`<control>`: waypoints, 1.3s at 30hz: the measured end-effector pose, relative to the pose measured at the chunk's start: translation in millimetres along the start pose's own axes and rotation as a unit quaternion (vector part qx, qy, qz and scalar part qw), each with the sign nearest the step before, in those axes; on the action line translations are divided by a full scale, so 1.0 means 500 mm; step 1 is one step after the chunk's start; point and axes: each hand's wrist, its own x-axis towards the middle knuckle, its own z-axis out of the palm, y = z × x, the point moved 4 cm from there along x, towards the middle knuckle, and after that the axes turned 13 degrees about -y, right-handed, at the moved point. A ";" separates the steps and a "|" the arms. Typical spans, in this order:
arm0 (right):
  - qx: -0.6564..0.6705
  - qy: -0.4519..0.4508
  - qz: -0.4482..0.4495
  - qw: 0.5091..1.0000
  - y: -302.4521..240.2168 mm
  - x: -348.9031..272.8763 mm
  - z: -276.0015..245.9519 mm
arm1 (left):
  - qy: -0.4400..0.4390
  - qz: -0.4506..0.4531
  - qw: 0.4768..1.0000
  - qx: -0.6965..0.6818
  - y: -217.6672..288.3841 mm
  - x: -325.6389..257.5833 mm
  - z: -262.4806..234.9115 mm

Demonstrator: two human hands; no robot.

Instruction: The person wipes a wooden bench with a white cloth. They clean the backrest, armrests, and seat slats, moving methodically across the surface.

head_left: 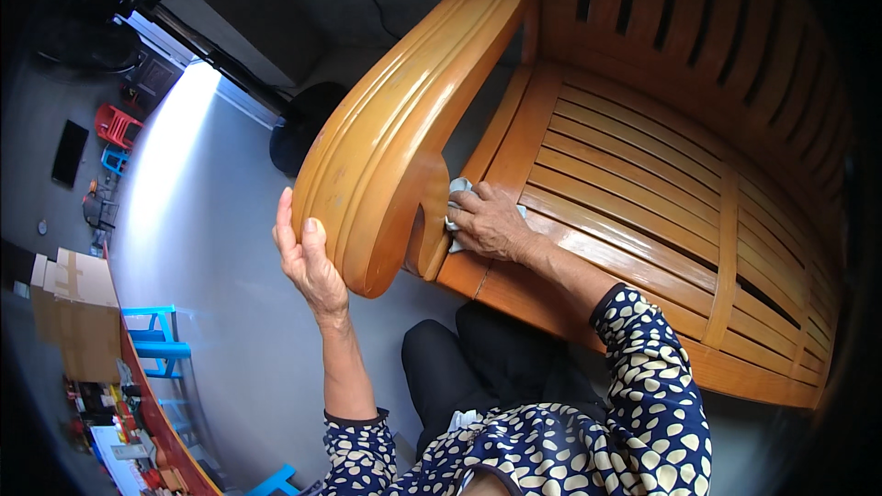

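Observation:
A glossy wooden bench fills the right side, with a slatted seat and a slatted backrest. Its broad curved armrest rises in the middle. My left hand grips the front end of the armrest from its outer side, thumb on top. With my right hand I hold a crumpled pale cloth against the wooden post below the armrest, by the seat's front corner. Some of the cloth is hidden under my fingers.
Behind the armrest stands a black pole with a dark round base. To the left are blue stools, a red chair, a cardboard box and a table edge with cluttered small items.

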 end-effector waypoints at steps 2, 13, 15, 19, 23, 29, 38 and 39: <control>0.020 -0.010 0.017 1.000 0.035 0.014 -0.008 | 0.000 0.004 1.000 -0.010 0.010 0.000 0.005; -0.046 0.060 0.201 0.977 0.288 0.098 -0.012 | 0.008 -0.005 0.998 -0.063 0.013 0.003 0.018; -0.114 0.088 0.253 0.957 0.356 0.105 -0.017 | 0.013 -0.003 0.997 -0.069 0.016 0.005 0.024; -0.128 0.207 0.341 0.908 0.484 0.112 -0.059 | 0.027 -0.002 0.997 -0.077 0.019 0.004 0.020; -0.120 0.064 0.344 0.929 0.529 0.122 -0.042 | 0.040 -0.005 0.995 -0.086 0.022 0.002 0.023; -0.065 -0.031 0.279 0.958 0.464 0.101 -0.033 | 0.037 -0.010 0.996 -0.083 0.018 0.002 0.021; -0.061 -0.022 0.191 0.979 0.305 0.020 -0.023 | 0.037 0.006 0.999 -0.030 0.006 0.004 0.009; -0.060 -0.028 0.186 0.980 0.279 0.010 -0.030 | 0.035 0.007 0.999 -0.024 0.004 0.004 0.007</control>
